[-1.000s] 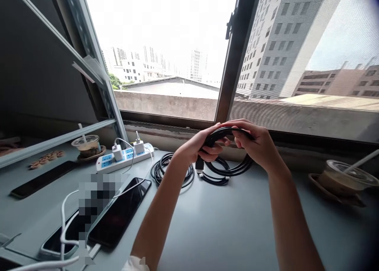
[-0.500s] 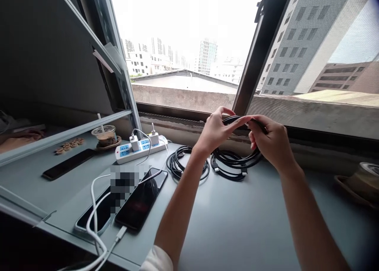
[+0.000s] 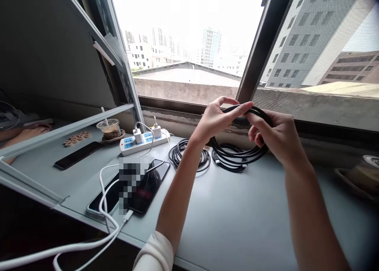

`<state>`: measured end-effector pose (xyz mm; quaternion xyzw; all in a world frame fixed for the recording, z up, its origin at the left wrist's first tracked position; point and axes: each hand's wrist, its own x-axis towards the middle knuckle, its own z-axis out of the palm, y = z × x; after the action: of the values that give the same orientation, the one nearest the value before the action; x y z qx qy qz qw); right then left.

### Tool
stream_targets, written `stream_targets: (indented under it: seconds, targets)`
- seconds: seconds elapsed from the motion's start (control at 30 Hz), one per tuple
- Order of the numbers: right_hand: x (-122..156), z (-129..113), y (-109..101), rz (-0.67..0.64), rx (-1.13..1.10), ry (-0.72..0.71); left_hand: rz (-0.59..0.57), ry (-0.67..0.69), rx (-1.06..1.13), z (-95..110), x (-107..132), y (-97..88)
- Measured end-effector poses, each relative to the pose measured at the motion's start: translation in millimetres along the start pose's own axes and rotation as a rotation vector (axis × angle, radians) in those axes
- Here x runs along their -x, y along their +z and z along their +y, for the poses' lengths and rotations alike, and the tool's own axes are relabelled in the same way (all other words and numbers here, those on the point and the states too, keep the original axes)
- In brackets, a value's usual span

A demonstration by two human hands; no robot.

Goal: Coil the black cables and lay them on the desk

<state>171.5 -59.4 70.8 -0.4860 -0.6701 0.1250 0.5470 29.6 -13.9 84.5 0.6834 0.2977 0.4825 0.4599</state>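
Between my hands a coiled black cable (image 3: 237,156) hangs as a loop above the desk. My left hand (image 3: 220,115) pinches the top of the coil between thumb and fingers. On the coil's right side, my right hand (image 3: 275,135) is closed round the strands, its fingertips curled inward. Below and behind the held loop lies a second black cable coil (image 3: 229,168) with pale metal plugs showing. A third black cable coil (image 3: 176,154) rests to its left, partly covered by my left forearm.
A white power strip (image 3: 145,142) with plugged-in chargers stands near the window. Phones (image 3: 148,192) with white charging cables (image 3: 103,196) lie at the left. Beyond them are another phone (image 3: 78,156) and a drink cup (image 3: 109,129); a second cup (image 3: 367,174) sits far right. Another person's arm (image 3: 26,135) shows far left.
My right hand has moved slightly right and the loop between my hands looks wider. Both hands appear a little higher; the view has shifted slightly.
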Motion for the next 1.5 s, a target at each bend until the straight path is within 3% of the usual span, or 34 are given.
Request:
stream_targets:
  seconds: [0.07,0.13,0.37,0.57,0.8,0.93,1.03,1.13,1.33,1.5]
  targets:
    - [3.1,-4.1,0.3,0.112,0.168,-0.083,-0.007,-0.027,0.047,1.7,-0.2,2.6]
    - [5.7,-8.1,-1.0,0.150,0.198,-0.116,-0.048,-0.054,0.099,5.9,1.6,4.5]
    - [13.4,-21.5,-20.2,-0.044,-0.208,-0.039,-0.192,-0.019,0.208,26.0,16.8,11.5]
    - [13.8,-23.0,-31.7,-0.132,-0.214,-0.001,-0.260,-0.042,0.195,32.5,21.5,16.8]
    - [-1.0,-2.1,-34.6,-0.259,-0.324,0.064,-0.271,-0.071,0.235,23.7,13.0,19.1]
    - [-4.1,2.2,-29.7,-0.011,-0.200,-0.133,-0.262,-0.114,0.279,8.2,0.7,20.3]
    - [-3.1,0.5,-27.3,-0.042,-0.069,-0.310,-0.268,-0.125,0.311,3.4,-2.3,22.9]
    - [-2.5,-0.4,-27.2,-0.013,0.046,-0.358,-0.295,-0.139,0.351,3.0,-1.6,27.7]
    - [-14.0,24.7,-30.4,0.094,0.053,-0.159,-0.168,-0.155,0.359,-9.4,-6.8,45.5]
    - [-26.8,62.5,-30.1,0.280,-0.149,0.133,-0.275,-0.218,0.170,-24.4,-10.8,43.4]
